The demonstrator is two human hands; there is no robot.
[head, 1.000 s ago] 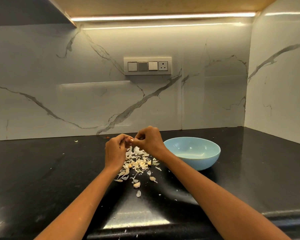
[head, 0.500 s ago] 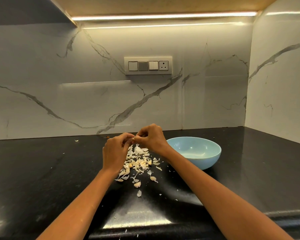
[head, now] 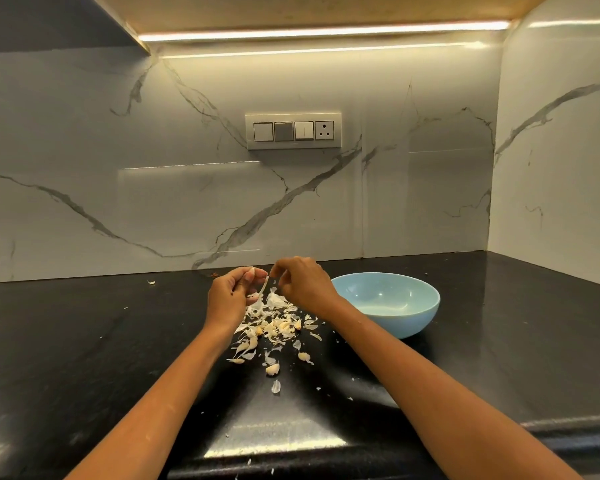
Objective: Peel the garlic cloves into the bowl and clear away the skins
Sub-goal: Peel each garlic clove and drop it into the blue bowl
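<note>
At centre of the head view, over a glossy black stone countertop (head: 84, 341), two bare hands are raised just apart. Left hand (head: 227, 296): fingers curled, pinching a garlic clove (head: 252, 271) at its fingertips, with a thin strip of pale papery skin (head: 263, 288) hanging down from it. Right hand (head: 303, 284): at 3 o'clock of the left, fingers curled with thumb and forefinger drawn together beside the top of the strip; whether they pinch it cannot be told. Directly below both hands, at 6 o'clock: a loose heap of white papery garlic skins mixed with yellowish cloves (head: 274, 323), lying on the countertop, with stray cloves and flakes scattered toward the near edge. At 3 o'clock of the heap, just beside the right wrist: a round light-blue ceramic bowl (head: 416, 320), upright on the countertop; its contents cannot be made out. At 12 o'clock, on the white grey-veined marble backsplash (head: 153, 202): a white switch-and-socket panel (head: 293, 130). Above: a warm strip light (head: 326, 31) beneath the cabinet.
</note>
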